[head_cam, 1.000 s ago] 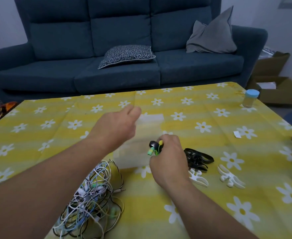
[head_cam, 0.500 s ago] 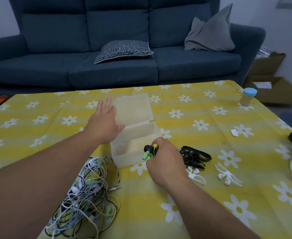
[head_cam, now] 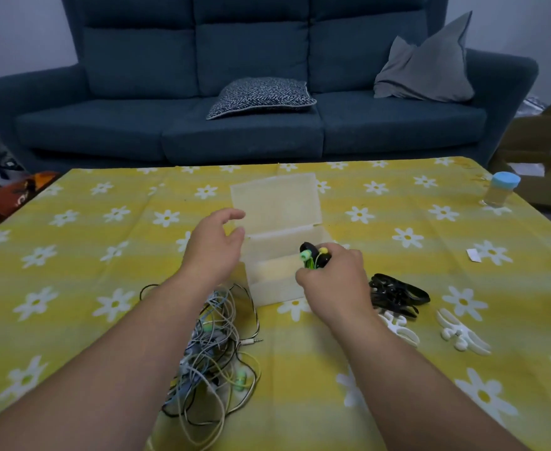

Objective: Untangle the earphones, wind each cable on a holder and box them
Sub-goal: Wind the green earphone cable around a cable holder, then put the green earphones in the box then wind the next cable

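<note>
The right hand [head_cam: 332, 283] grasps a wound earphone [head_cam: 313, 257] with its fingers over the open box [head_cam: 274, 291]. The left hand [head_cam: 212, 247], fingers released, is just beside the box. Tangled cables [head_cam: 215, 353] lie on the tabletop [head_cam: 88, 271].

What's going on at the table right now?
A person is boxing a finished set. The right hand grips green-and-yellow earphones wound on a black holder, over the front right of the open translucent box. The left hand is open beside the box's left wall. A tangle of cables lies near the person, not yet sorted. Spare black holders and white holders lie right of the box.
</note>
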Action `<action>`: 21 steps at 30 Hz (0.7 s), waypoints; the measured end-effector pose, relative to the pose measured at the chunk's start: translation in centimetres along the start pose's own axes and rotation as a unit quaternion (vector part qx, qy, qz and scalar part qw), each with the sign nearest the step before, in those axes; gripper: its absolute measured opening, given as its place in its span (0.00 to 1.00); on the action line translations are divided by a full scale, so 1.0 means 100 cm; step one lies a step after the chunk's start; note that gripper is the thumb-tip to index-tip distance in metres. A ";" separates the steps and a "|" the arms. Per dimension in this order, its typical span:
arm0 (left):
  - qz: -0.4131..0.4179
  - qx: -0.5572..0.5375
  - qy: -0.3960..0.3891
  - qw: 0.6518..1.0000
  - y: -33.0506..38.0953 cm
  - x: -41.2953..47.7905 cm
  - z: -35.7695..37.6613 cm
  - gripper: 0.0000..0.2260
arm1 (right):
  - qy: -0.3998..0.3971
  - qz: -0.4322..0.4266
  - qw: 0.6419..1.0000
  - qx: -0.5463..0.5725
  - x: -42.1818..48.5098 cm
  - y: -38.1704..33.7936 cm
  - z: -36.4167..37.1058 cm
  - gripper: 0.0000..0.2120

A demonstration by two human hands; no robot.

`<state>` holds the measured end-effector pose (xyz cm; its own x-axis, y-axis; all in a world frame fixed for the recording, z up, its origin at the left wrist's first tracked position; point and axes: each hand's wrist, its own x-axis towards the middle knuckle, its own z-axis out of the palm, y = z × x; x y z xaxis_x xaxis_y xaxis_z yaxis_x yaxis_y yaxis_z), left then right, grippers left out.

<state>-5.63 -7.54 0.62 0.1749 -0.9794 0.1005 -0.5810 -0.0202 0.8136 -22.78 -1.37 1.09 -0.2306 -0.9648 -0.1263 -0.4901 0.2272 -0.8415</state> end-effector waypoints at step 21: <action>-0.119 0.127 -0.005 0.985 -0.039 -0.057 -0.085 0.14 | -0.105 -0.038 0.923 -0.367 0.061 -0.047 0.067 0.13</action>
<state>2.37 -0.17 1.70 0.3235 -0.9426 -0.0831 -0.7042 -0.2984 0.6442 -16.21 -9.20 0.78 -0.0422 -0.9683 -0.2462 -0.9538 0.1124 -0.2786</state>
